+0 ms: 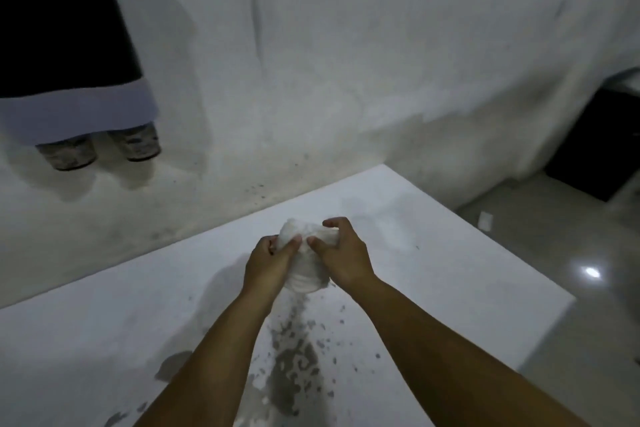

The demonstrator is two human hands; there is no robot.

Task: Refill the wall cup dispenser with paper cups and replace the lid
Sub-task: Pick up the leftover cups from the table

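Here, at far left, the wall cup dispenser (pixel 65 45) hangs dark against the white wall (pixel 346 45), its pale lower band showing two patterned cups (pixel 100 149) poking out of the bottom side by side; its top and its lid lie outside my view. Below it, the white counter (pixel 450 253) runs toward me, flecked with grey chips and stains near my forearms. Over the middle of that counter, my left hand (pixel 268 262) curls closed around the near left side of a white stack of paper cups (pixel 304 260), which appears to be wrapped in a crinkled sleeve, thumb pressing into its top. Just beside it, my right hand (pixel 341 251) clamps the far right side, fingers hooked over the upper end and thumb meeting the wrapper close to my left thumb. The stack sits tilted between both palms, its ribbed lower end pointing down at the counter; whether it touches the surface I cannot tell. At far right the counter ends and a glossy floor (pixel 588 288) catches a spot of light. I judge this as the unwrapping step, with the refill itself not yet begun. Next, the wrapper seems to need pulling apart at my thumbs, gently enough not to crush the cups, before they go up to the dispenser.
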